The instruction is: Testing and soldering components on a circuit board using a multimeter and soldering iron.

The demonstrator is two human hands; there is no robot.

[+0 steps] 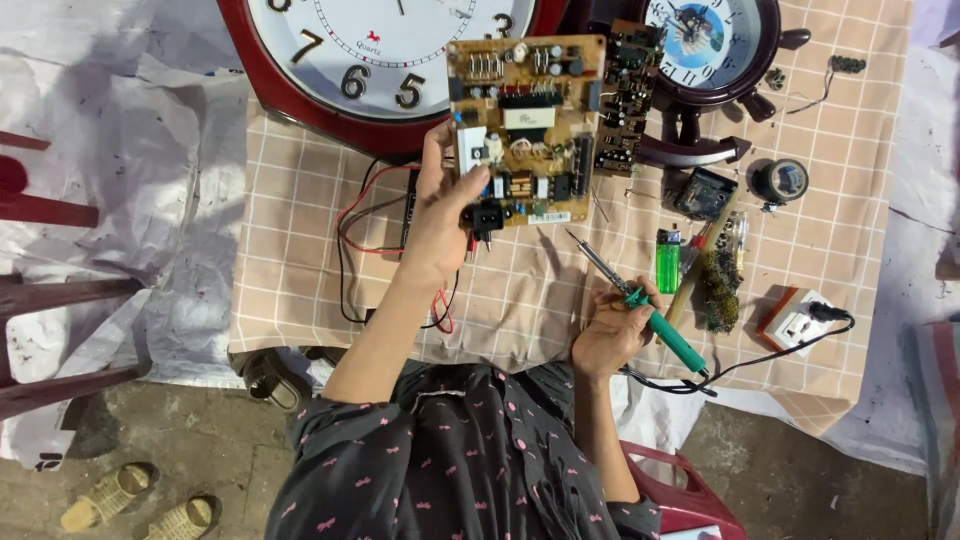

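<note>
While the left hand [440,215] lifts the circuit board [525,130] clear of the tabletop [300,240], gripping its lower left edge with the thumb laid over the component side, the board stands tilted toward the camera, which looks like a way to bring its parts into plain sight. It hangs above the checked cloth, overlapping the rim of the large red clock [385,60] that lies flat behind it. Below and to the right of the board, the right hand [610,330] is closed round the green handle of a soldering iron [640,300], held like a pen with the metal tip aimed up toward the board's lower edge but well short of it; the grip seems to keep the hot end away from cloth and fingers. A black cord runs from the handle, right of the board, toward a white and orange socket block [795,320]. A second, darker board [628,95] sits just right of the held one, partly behind it. Further right lie a green lighter [668,262], a round solder reel [780,182] and a smaller clock [712,45] on a dark stand. Red and black wires [355,235] loop left of the board; where they end is hidden by the forearm. Both clocks are cut off by the top edge, the board's underside cannot be seen, and the dark bristly clump [718,290] beside the lighter is hard to identify.
</note>
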